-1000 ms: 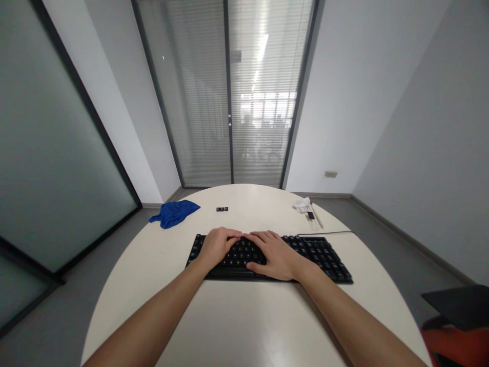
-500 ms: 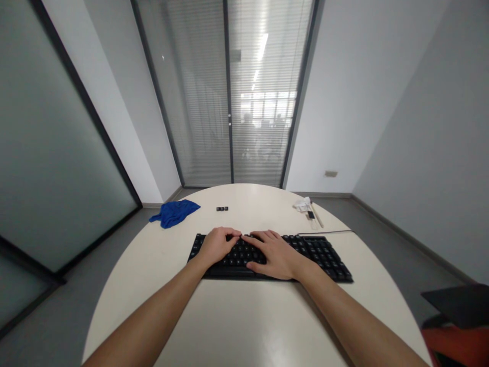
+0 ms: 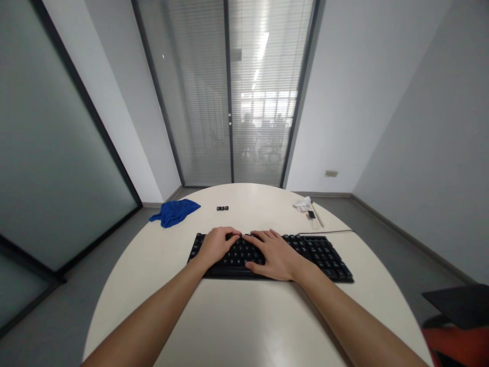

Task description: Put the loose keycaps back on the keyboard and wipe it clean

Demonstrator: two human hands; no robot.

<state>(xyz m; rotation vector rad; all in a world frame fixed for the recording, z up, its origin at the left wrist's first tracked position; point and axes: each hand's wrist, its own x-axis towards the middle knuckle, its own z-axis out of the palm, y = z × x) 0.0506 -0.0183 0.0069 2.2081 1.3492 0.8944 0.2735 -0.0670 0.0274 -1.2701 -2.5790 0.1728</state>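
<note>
A black keyboard (image 3: 324,257) lies across the table in front of me. My left hand (image 3: 219,244) rests over its left part, thumb and index finger pinched together at the top row of keys. Between those fingertips is a small dark piece that looks like a keycap, mostly hidden. My right hand (image 3: 273,255) lies over the middle of the keys with its fingers spread, the index fingertip close to the left hand's pinch. Beyond the keyboard, three loose black keycaps (image 3: 222,208) sit in a short row.
On the round cream table (image 3: 229,316), a crumpled blue cloth (image 3: 176,212) lies at the far left. At the far right are a white crumpled item (image 3: 303,204), a small black piece (image 3: 311,215) and a thin stick (image 3: 318,215). The keyboard's cable (image 3: 328,232) runs rightward.
Almost nothing differs. My right thumb has shifted very slightly left, and both hands keep their places on the keyboard.
</note>
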